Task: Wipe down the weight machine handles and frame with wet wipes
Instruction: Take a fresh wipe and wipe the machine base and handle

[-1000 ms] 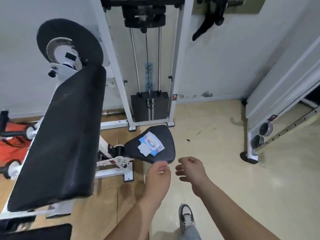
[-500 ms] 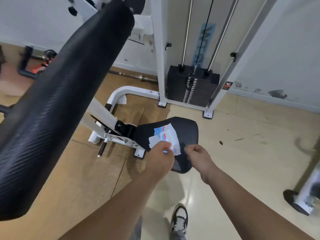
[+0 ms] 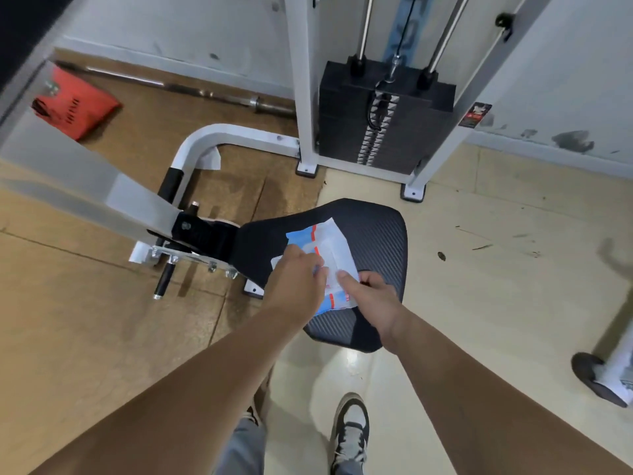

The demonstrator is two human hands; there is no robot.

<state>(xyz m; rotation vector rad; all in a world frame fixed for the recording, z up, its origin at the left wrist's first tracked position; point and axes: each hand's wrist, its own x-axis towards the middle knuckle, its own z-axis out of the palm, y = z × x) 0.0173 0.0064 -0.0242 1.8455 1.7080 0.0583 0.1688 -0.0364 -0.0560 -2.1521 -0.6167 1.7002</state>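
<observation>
Resting on black seat pad (image 3: 376, 234): wipes pack (image 3: 329, 248); both hands' grip state unclear.

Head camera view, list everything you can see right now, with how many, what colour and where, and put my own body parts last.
wipes pack: one, white and blue with red marks, lying on the seat pad
seat pad: one, black, centre of view
weight stack: one, black, top centre inside the white frame
curved base tube: one, white, left of the stack
barbell: one, dark metal, on the floor along the wall
red bag: one, upper left floor
shoes: one clearly seen, black and white, bottom centre; a second barely shows
left hand: on the pack's left part, grip unclear
right hand: on the pack's lower right edge
</observation>
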